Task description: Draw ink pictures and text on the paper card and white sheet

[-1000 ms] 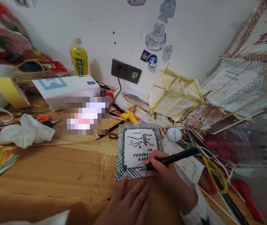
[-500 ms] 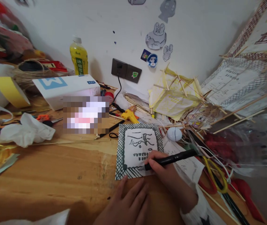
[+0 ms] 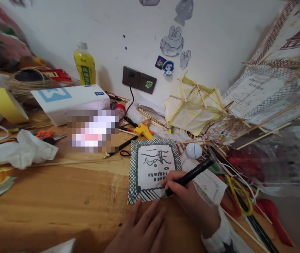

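A square sheet of white paper lies on the wooden table, with a dark green hatched border, a line drawing and some writing inside. My right hand is closed around a black marker pen, its tip end low over the paper's bottom border near the right corner. Diagonal strokes fill the left and middle of that bottom border. My left hand lies flat with fingers spread, fingertips at the paper's lower edge. Another drawn sheet lies partly under my right hand and the marker.
Scissors with yellow handles lie at the right. A yellow glue gun is behind the paper, near a yellow stick-frame lantern. At the left are a white box, crumpled tissue and yellow tape. A drink bottle stands at the wall.
My right hand has shifted slightly right along the bottom border, with the marker tilted more steeply. My left hand stays at the paper's edge. The whole view has moved a little.
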Demonstrator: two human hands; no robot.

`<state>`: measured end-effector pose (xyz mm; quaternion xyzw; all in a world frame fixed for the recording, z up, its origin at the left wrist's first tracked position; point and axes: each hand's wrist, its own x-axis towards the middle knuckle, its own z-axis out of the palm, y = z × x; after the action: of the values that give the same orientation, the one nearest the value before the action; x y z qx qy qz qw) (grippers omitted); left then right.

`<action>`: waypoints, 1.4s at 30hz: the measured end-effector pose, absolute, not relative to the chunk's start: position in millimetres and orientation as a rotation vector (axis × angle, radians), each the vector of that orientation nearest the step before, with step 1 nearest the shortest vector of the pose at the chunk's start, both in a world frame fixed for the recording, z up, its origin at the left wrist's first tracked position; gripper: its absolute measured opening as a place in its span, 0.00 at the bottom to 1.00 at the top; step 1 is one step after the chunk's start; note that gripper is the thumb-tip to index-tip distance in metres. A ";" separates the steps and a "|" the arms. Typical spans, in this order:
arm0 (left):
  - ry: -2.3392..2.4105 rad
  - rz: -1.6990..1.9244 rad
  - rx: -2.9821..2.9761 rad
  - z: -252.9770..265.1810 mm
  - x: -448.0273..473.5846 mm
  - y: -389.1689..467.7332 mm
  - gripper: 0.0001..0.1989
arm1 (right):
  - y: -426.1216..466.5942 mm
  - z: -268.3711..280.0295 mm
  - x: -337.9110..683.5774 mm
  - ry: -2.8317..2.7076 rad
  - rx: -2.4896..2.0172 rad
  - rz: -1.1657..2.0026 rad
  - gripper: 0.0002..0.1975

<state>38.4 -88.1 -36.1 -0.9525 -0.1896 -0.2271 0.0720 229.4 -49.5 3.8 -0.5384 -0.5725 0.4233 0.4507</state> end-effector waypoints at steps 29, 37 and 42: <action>-0.627 -0.783 -2.824 -32.4 39.9 -86.4 0.12 | -47.1 0.4 232.9 -1.408 -1.393 1.019 0.06; -0.601 -0.629 -2.885 -30.9 35.8 -88.3 0.13 | -51.4 11.7 228.9 -1.279 -1.411 1.097 0.06; -0.553 -0.593 -2.902 -29.9 36.7 -86.7 0.14 | -52.2 18.3 228.7 -1.204 -1.402 1.129 0.06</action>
<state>36.7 -86.7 -29.9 -0.9611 -0.1831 -0.1965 0.0642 228.7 -52.2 18.3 -0.5717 -0.4910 0.4607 0.4689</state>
